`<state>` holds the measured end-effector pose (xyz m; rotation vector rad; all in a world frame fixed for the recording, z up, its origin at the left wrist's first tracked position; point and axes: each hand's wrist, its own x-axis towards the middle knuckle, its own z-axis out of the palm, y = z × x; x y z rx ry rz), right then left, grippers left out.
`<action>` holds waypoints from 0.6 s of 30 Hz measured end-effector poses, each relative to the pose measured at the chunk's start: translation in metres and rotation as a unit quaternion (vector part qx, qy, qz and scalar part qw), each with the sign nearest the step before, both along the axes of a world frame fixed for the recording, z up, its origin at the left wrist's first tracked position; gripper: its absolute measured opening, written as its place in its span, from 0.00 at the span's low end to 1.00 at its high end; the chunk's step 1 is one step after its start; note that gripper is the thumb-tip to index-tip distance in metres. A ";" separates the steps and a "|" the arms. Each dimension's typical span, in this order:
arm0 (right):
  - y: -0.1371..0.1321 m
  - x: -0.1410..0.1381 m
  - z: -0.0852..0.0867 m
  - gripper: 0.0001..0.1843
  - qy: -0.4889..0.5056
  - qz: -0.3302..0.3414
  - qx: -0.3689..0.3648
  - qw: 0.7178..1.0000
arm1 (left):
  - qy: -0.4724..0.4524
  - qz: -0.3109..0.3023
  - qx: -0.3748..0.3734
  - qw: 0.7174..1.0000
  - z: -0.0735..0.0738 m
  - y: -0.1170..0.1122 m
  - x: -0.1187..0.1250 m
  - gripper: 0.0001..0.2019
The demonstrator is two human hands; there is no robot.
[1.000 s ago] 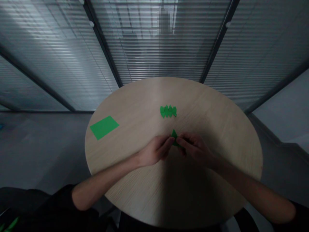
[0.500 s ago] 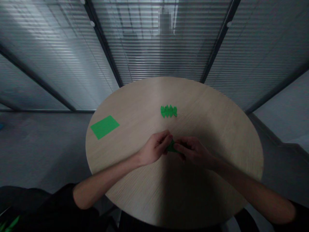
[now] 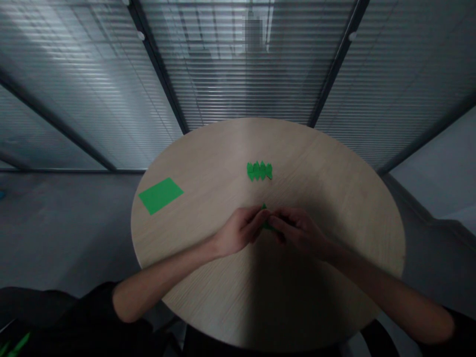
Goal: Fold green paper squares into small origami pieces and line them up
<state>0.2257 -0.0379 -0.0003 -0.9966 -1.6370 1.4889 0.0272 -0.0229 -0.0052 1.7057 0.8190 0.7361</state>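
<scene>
Sleeves (image 3: pixel 94 307), dark ones, show at the lower corners. Above the middle of a round wooden table (image 3: pixel 208 163), the left hand (image 3: pixel 238 230) and right hand (image 3: pixel 303 233) meet, each pinching a small green piece (image 3: pixel 267 226) between them; a pointed tip shows past their grip, the rest mostly hidden. Farther off at left lies a flat green sheet (image 3: pixel 160 196), then, beyond the hands, a green toothed piece (image 3: pixel 259 171). Slatted blinds (image 3: pixel 260 94) hang behind.

The green piece (image 3: pixel 264 207) has apparently turned, its tip reappearing.
</scene>
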 end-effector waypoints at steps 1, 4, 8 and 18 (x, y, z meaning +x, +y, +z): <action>0.000 0.000 0.000 0.25 0.001 -0.003 0.000 1.000 | 0.002 -0.002 -0.005 1.000 -0.001 0.000 0.000 0.24; 0.001 0.000 -0.001 0.24 0.004 -0.018 -0.005 1.000 | 0.006 -0.021 -0.010 1.000 -0.002 0.001 -0.001 0.25; 0.003 0.001 -0.001 0.25 0.000 -0.028 -0.006 1.000 | -0.006 -0.029 -0.013 0.999 -0.002 0.001 -0.001 0.25; 0.004 0.005 -0.003 0.23 0.014 -0.009 0.005 1.000 | -0.020 0.023 -0.002 1.000 -0.004 0.004 -0.001 0.22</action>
